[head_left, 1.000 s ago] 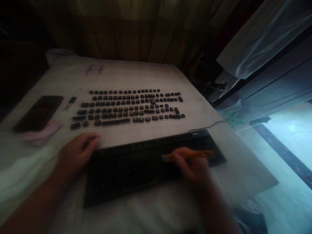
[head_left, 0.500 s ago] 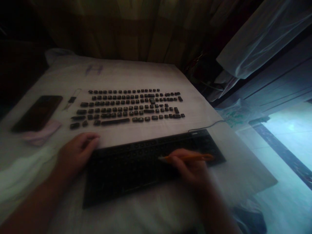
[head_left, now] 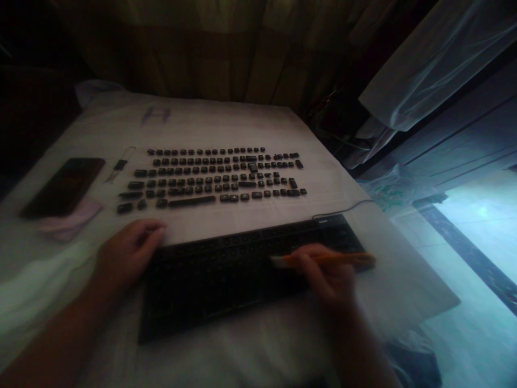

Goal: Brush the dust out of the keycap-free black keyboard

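Observation:
A dark keyboard (head_left: 210, 285) lies at a slant on the white-covered table, its keycaps apparently taken off over much of it. In my right hand (head_left: 327, 269) is a brush (head_left: 285, 261) with an orange handle and a pale tip, held over the keyboard's middle right. The tip is smeared by motion, so whether it touches cannot be made out. My left hand (head_left: 129, 248) rests at the keyboard's far left corner, fingers loosely curled, thumb apart, nothing visible between them. Behind the keyboard, loose black keycaps (head_left: 191, 201) are laid out in several rows.
A dark phone (head_left: 64, 186) lies on a pink cloth (head_left: 70, 221) at the left. Near it is a small wire tool (head_left: 120, 164). The keyboard's cable (head_left: 343, 208) runs off the table's right edge (head_left: 407, 253). Curtains (head_left: 210, 54) hang behind.
My right hand has shifted a little to the right with the brush, whose handle lies flatter. My left hand and the keyboard stay where they were.

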`<state>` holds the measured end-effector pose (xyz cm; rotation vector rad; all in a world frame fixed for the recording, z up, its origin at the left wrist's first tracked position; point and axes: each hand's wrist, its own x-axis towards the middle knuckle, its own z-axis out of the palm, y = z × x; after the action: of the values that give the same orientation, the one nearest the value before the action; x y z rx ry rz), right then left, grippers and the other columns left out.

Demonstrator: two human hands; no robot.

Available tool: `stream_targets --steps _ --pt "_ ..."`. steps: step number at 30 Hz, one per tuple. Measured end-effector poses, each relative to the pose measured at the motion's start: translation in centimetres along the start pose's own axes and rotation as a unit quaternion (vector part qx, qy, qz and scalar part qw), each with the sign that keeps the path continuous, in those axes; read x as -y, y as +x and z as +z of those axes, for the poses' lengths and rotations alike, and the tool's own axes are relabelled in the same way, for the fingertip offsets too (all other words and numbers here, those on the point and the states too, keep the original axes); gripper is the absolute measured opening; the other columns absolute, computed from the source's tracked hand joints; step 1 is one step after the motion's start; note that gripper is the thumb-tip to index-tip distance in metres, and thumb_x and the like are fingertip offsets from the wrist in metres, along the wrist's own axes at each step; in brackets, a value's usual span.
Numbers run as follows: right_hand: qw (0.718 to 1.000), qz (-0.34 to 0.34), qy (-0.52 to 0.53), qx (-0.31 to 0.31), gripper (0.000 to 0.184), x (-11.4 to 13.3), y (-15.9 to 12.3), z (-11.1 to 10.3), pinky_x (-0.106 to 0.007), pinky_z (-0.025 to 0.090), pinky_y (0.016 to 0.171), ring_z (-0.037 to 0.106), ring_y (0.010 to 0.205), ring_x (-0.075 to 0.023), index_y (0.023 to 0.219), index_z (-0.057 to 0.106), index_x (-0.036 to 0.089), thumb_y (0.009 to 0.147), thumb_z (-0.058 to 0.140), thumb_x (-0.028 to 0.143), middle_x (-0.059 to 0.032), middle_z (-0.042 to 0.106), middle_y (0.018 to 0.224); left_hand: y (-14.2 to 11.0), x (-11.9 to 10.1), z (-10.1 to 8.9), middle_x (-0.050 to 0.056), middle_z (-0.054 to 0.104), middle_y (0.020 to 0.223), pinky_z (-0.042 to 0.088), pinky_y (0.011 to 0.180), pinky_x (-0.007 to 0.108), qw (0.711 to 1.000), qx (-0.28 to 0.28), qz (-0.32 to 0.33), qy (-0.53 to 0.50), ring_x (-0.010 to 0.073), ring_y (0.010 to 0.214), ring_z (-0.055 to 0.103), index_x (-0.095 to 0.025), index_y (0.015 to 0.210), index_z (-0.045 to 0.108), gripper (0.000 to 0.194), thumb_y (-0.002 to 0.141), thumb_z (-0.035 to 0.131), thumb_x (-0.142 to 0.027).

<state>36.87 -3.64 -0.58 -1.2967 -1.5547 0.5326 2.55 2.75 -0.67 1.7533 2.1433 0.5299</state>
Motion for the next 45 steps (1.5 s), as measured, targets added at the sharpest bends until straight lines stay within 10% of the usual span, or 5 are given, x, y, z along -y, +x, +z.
stream_targets --steps 23,45 --pt "0.992 -0.041 -0.015 0.12 0.015 -0.97 0.41 0.02 -0.025 0.053 0.059 0.069 0.065 -0.0152 0.086 0.068 0.022 0.095 0.057 0.018 0.0007 0.072 0.074 0.05 0.23 0.1 0.004 0.074 0.1 0.051 0.088 0.036 1.0 0.003 0.006 -0.018 0.0232 0.088 0.067 -0.025 0.097 0.068 0.046 0.078 0.042 -0.058" --pt "0.998 -0.015 0.032 0.06 0.015 -0.34 0.18 -0.14 -0.024 0.05 0.053 0.065 0.059 -0.0139 0.085 0.07 0.023 0.092 0.059 0.015 0.002 0.07 0.071 0.06 0.04 0.16 0.004 0.074 0.096 0.052 0.087 0.038 1.0 0.004 -0.008 -0.011 0.0237 0.084 0.067 -0.025 0.097 0.068 0.048 0.076 0.042 -0.059"
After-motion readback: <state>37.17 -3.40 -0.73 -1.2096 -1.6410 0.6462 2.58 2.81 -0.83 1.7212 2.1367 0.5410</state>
